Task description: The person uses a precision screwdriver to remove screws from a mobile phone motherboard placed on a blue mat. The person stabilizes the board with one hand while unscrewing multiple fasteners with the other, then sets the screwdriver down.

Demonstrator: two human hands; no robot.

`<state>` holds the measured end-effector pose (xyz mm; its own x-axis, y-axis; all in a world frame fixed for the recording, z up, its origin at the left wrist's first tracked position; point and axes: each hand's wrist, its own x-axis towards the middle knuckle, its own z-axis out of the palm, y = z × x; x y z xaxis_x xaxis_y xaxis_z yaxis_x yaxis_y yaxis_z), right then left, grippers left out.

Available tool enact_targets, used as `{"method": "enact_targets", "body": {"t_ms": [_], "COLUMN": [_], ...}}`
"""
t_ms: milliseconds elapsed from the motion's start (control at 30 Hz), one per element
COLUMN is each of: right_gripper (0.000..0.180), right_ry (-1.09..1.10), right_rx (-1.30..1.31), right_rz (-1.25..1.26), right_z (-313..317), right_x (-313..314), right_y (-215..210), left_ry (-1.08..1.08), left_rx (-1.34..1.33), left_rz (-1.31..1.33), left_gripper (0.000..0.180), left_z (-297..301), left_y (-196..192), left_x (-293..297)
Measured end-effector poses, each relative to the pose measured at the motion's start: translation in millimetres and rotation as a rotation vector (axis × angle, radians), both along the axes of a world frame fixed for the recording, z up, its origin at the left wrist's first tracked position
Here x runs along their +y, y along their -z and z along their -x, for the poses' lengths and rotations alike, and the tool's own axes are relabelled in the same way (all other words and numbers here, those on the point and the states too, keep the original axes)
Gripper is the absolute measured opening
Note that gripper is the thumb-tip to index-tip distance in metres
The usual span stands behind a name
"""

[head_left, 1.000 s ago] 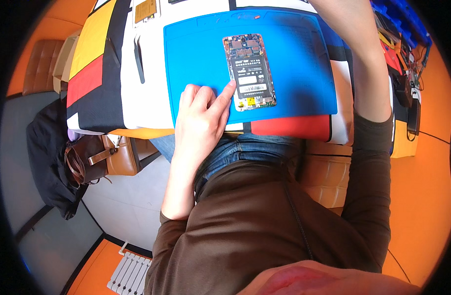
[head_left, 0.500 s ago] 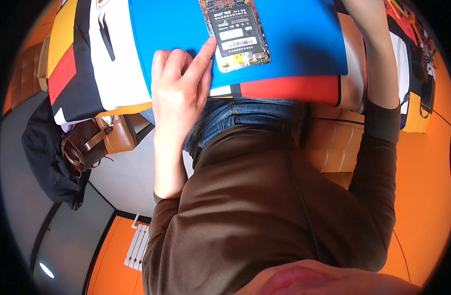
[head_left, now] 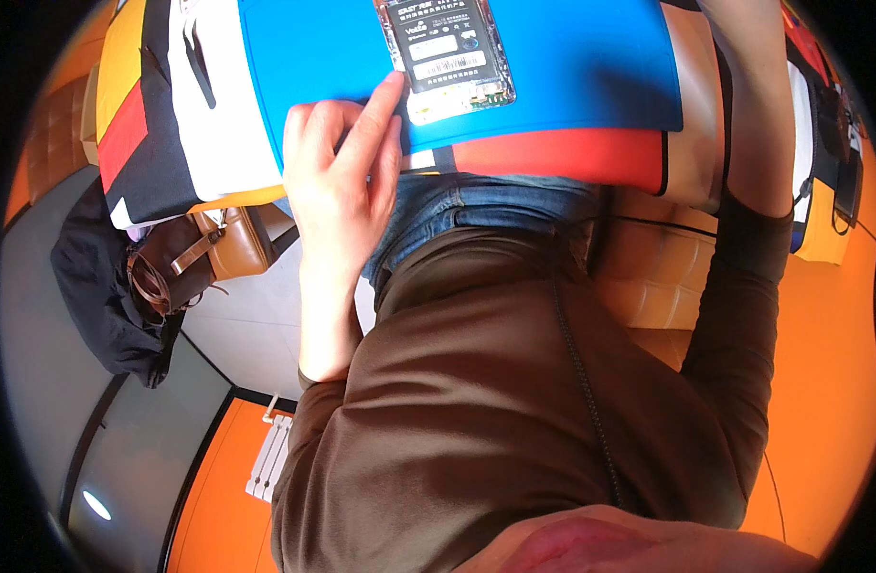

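Observation:
A smartphone with its back off (head_left: 448, 53) lies on the blue mat (head_left: 591, 76), its black battery and part of its circuit board bare. The top of the phone runs out of the picture. My left hand (head_left: 338, 158) rests at the mat's near edge, its index finger stretched out to the phone's left edge and the other fingers loosely bent. Nothing is held in it. On the right, my right forearm (head_left: 758, 124) reaches up past the upper edge of the picture, so the right hand is out of sight.
Black tweezers (head_left: 199, 67) lie left of the mat on a colour-blocked tablecloth (head_left: 223, 143). Below the table at the left are a brown leather bag (head_left: 237, 244) and a black cloth (head_left: 104, 286). Several small items (head_left: 830, 81) lie at the far right.
The view has shifted slightly, and the phone and mat sit a little higher in it. My left index finger stays at the phone's left edge. My right forearm appears slightly farther right.

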<state>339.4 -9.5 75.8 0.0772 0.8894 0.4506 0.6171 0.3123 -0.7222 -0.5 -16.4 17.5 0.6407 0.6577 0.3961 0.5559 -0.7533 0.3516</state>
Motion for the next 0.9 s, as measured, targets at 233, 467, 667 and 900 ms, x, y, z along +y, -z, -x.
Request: {"method": "enact_targets", "body": {"t_ms": [233,467,667,900], "right_gripper": [0.013,0.013,0.012,0.009], "right_ry": [0.020,0.032,0.021,-0.050], "right_rx": [0.002,0.028,0.118,0.180], "right_rz": [0.011,0.050,0.056,0.041], "right_z": [1.7,4.3,4.4,2.9], "right_x": [0.2,-0.4,1.7,3.1], "right_y": [1.3,2.4,5.6,9.4], "left_ry": [0.152,0.157,0.163,0.162], "left_rx": [0.047,0.151,0.139,0.102], "left_rz": [0.012,-0.029,-0.071,-0.073], "left_gripper": [0.045,0.047,0.043,0.043], "left_z": [-1.9,-1.0,-5.1,-5.6], "left_y": [-4.0,-4.7,-5.1,-2.8], "left_x": [-11.9,-13.4,-14.4,-16.4]}}
